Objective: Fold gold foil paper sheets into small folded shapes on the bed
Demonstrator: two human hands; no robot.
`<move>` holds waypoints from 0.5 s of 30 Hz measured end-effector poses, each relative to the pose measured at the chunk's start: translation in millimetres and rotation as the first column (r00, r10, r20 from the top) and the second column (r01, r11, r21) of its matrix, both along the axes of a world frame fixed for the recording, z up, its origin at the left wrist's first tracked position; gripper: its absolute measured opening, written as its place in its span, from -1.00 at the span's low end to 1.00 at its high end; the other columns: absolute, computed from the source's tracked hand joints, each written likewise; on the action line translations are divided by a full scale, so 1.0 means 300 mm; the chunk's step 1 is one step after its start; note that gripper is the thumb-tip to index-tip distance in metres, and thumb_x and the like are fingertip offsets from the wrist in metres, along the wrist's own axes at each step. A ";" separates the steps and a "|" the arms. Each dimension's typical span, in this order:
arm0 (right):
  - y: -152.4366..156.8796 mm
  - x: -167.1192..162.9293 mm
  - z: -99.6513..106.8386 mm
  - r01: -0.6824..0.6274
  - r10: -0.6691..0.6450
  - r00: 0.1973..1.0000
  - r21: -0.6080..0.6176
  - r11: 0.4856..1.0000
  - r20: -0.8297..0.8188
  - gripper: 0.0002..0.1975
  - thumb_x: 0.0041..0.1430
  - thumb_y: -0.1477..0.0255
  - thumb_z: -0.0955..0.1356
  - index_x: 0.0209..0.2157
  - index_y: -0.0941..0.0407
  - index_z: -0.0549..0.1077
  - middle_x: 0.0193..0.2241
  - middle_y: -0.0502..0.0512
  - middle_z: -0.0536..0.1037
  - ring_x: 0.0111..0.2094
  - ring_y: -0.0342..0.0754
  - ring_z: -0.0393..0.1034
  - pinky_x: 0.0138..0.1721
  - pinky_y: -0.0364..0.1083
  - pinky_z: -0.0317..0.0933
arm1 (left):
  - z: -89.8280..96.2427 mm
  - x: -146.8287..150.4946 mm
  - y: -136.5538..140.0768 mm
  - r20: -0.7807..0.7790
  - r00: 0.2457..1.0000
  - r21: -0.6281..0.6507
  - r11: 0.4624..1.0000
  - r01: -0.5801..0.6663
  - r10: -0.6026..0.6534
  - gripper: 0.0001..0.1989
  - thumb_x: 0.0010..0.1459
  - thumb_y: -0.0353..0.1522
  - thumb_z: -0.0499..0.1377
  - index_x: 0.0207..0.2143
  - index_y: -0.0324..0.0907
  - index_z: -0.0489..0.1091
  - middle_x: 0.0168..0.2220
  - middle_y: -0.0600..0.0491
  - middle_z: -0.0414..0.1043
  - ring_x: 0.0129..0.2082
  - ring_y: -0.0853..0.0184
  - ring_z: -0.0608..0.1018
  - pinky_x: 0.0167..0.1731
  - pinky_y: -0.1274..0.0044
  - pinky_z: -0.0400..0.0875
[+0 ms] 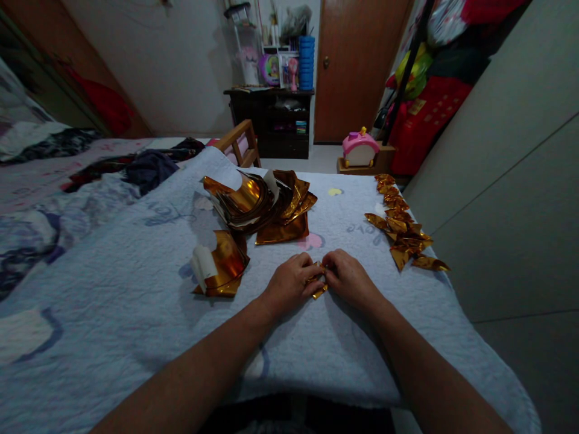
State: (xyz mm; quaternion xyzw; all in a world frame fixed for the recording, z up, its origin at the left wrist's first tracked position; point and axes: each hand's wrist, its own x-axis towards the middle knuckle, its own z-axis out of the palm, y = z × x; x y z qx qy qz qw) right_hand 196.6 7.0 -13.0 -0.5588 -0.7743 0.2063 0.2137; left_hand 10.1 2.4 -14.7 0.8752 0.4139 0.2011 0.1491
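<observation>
Between my two hands, low over the cloth, is a small piece of gold foil paper (320, 293), partly folded and mostly covered by fingers. My left hand (294, 278) is closed on its left side, fingers curled over the top. Pinching the right edge of the same piece is my right hand (350, 276). A large curled stack of gold foil paper (283, 202) lies beyond the hands. Left of my left hand sits a smaller curled pile of foil sheets (226, 265), one showing its white back. Folded gold foil pieces (400, 232) form a row along the right edge.
A pale blue patterned cloth (149, 301) covers the work surface. Clothes (149, 172) lie on a bed at the left. A pale cabinet (511, 199) rises close on the right. A pink toy (360, 147) and a dark shelf unit (271, 123) stand behind.
</observation>
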 end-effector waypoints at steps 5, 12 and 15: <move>0.003 0.003 0.001 -0.003 0.003 1.000 -0.007 1.000 0.009 -0.89 0.17 0.60 0.33 -0.30 0.15 0.47 -0.35 0.07 0.46 -0.30 -0.08 0.32 -0.25 -0.12 0.11 | 0.003 0.001 -0.001 0.004 1.000 -0.003 1.000 0.001 -0.001 -0.83 0.24 -0.30 0.25 -0.13 -0.11 0.52 -0.24 0.05 0.39 -0.24 0.31 0.46 -0.23 0.50 0.37; 0.005 0.005 -0.005 -0.018 0.018 1.000 0.013 1.000 -0.002 -0.88 0.18 0.62 0.32 -0.31 0.14 0.46 -0.38 0.04 0.44 -0.33 -0.08 0.29 -0.28 -0.13 0.10 | 0.002 -0.001 0.001 -0.007 1.000 -0.017 1.000 -0.005 0.005 -0.79 0.23 -0.28 0.26 -0.10 -0.11 0.51 -0.22 0.04 0.39 -0.23 0.30 0.46 -0.22 0.50 0.37; 0.006 0.006 -0.007 -0.041 0.041 0.999 0.006 0.999 -0.006 -0.86 0.19 0.63 0.31 -0.35 0.14 0.46 -0.37 0.04 0.43 -0.31 -0.08 0.30 -0.27 -0.13 0.10 | 0.001 -0.001 0.003 -0.017 1.000 -0.016 1.000 -0.001 0.001 -0.75 0.23 -0.27 0.27 -0.06 -0.11 0.50 -0.22 0.04 0.39 -0.23 0.29 0.45 -0.22 0.50 0.36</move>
